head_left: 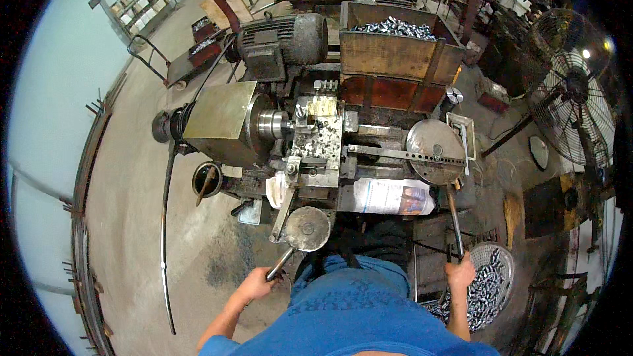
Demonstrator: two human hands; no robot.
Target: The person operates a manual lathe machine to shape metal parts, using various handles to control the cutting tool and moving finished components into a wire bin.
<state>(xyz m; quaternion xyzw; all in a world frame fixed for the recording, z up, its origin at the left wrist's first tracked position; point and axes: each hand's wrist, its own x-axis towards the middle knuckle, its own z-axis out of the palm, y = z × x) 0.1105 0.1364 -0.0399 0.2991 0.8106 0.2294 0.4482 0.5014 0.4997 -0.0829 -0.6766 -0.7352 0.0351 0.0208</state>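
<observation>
My left hand (256, 285) is closed round the end of a short metal lever (282, 264), which runs up to a small round steel disc (307, 229) at the front of a lathe. On the right, my right hand (460, 273) grips a longer lever (455, 221) below a larger steel disc (435, 151). A perforated flat bar (402, 153) links that disc to the tool slide (318, 138). Left of the slide sits the shiny spindle chuck (271, 124). Whether a workpiece is in the chuck is too small to tell.
Behind the lathe stand a motor (283, 38) and a metal bin (389, 49) of small shiny parts. A basket (508, 270) of similar parts is beside my right hand. A caged fan (573, 86) stands right, a dark pot (207, 180) left. Printed paper (389, 196) lies in front.
</observation>
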